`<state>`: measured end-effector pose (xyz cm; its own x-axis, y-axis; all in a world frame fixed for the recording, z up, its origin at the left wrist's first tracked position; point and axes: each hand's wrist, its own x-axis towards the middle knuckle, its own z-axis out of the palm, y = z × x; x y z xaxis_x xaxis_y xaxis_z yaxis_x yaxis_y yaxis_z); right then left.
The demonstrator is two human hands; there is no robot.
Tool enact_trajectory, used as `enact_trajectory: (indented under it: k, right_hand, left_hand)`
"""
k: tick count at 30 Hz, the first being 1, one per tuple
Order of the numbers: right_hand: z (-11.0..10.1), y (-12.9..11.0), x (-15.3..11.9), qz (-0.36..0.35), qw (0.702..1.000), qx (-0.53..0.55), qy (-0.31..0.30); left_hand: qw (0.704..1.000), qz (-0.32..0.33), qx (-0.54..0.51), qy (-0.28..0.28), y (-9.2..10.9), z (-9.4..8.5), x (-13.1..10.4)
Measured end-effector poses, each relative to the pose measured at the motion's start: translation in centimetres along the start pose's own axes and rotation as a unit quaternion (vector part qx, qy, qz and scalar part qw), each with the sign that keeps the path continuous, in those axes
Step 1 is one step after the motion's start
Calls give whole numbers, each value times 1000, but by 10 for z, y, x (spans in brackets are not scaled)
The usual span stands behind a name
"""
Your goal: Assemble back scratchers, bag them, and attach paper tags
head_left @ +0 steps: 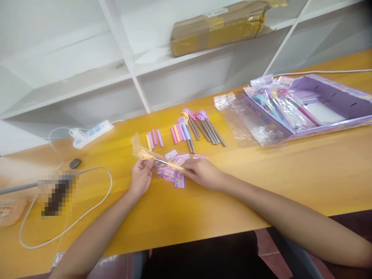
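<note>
My right hand (200, 173) is closed on the yellow grip of a back scratcher (174, 166), which has a metal rod and a yellow claw head. The claw end lies at a clear plastic bag (136, 145), which my left hand (143, 174) pinches near its opening. Small printed cards (179, 180) lie scattered under the scratcher. Behind them are short coloured tubes (154, 137) in two groups, and several metal rods with coloured claw heads (207, 128).
A purple box (334, 89) at the right holds bagged scratchers; clear bags (241, 120) lie beside it. To the left are a power strip (92, 133), a white cable (109, 182) and a small black object (75, 163). A taped carton (217, 29) sits on the shelf.
</note>
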<state>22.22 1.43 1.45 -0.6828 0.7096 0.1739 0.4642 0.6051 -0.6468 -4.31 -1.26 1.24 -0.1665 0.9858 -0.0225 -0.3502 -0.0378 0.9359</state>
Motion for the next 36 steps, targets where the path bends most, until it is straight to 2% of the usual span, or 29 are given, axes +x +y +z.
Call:
enact_trajectory:
  k: [5, 11, 14, 17, 21, 25, 28, 33, 36]
  right_hand:
    - [9, -10, -2, -13, 998, 56, 14]
    - [9, -10, -2, -3, 996, 87, 28]
    - [-1, -11, -1, -33, 994, 106, -7]
    - [-12, -13, -2, -63, 989, 115, -73]
    - [-17, -11, -3, -82, 981, 131, -115]
    - [-8, -6, -3, -70, 988, 120, -70]
    - [0, -4, -3, -44, 993, 110, -16]
    - [11, -7, -7, -11, 997, 79, 4]
    - [18, -12, -9, -33, 999, 24, 4]
  left_hand:
    - [999, -25, 30, -34, -4, 5, -10]
    - [996, -43, 8, -72, -4, 6, -14]
    - [998, -29, 2, -48, -5, 4, -12]
    - [1000, -24, -12, -8, -4, 0, -6]
    - [999, -43, -16, -12, 0, -2, -1]
    - [997, -54, 12, -60, -2, -1, -7]
    - [988, -72, 62, -126, -10, -1, -17]
    - [947, -75, 183, -252, -15, 2, -33]
    - [923, -65, 227, -303, -10, 4, -39]
